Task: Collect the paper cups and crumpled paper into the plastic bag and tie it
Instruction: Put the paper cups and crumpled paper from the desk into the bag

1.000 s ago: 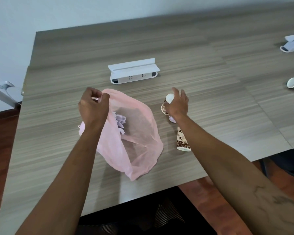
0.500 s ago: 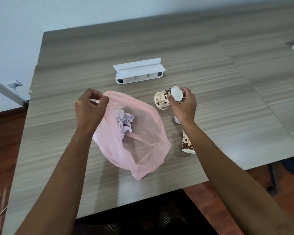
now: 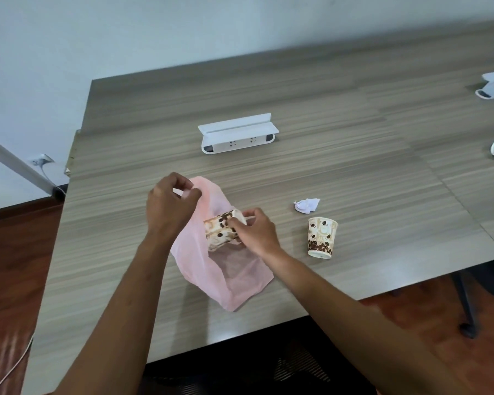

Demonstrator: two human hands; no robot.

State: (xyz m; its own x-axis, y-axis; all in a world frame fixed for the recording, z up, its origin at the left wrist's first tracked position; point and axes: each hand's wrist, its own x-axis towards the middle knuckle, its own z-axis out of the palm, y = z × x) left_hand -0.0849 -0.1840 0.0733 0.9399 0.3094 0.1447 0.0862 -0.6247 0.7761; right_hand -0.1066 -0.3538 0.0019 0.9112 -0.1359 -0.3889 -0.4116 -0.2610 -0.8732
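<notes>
The bag (image 3: pixel 226 269) lies near the table's (image 3: pixel 354 166) front edge, its rim pinched up by the left hand (image 3: pixel 169 206) while the right hand (image 3: pixel 254 235) grips a cup (image 3: pixel 220 232) at its mouth.

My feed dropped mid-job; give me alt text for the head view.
The right hand pushes a coffee-bean-print paper cup into a translucent pink plastic bag, its mouth held up by the left hand. On the grey wood-grain table, another upside-down cup and crumpled white paper wait.
</notes>
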